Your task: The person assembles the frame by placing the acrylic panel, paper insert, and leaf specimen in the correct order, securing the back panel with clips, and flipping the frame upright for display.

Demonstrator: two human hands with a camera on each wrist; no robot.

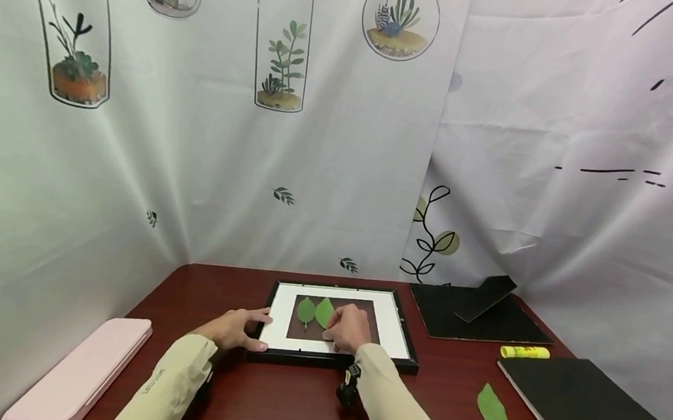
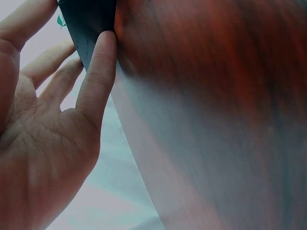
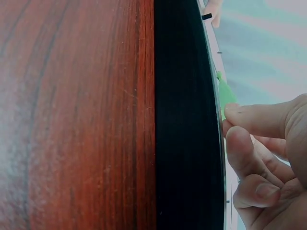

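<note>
A black picture frame (image 1: pixel 332 363) with a white mat lies on the table, its dark centre showing two green leaves. My left hand (image 1: pixel 236 328) holds the near left corner of the frame, thumb and fingers spread on its edge; the left wrist view also shows this hand (image 2: pixel 57 115) at the black corner (image 2: pixel 88 24). The left leaf (image 1: pixel 306 310) lies on the dark centre, its stem toward me. Over the centre, my right hand (image 1: pixel 351 329) pinches the lower end of the right leaf (image 1: pixel 324 312). Bent fingers in the right wrist view partly hide green leaf (image 3: pixel 227 93).
A black backing board (image 1: pixel 477 316) with a stand flap lies at the back right. Nearer are a yellow glue stick (image 1: pixel 525 352), a black-covered book (image 1: pixel 584 395) and a loose leaf (image 1: pixel 495 414). A pink case (image 1: pixel 82 371) sits at the left edge.
</note>
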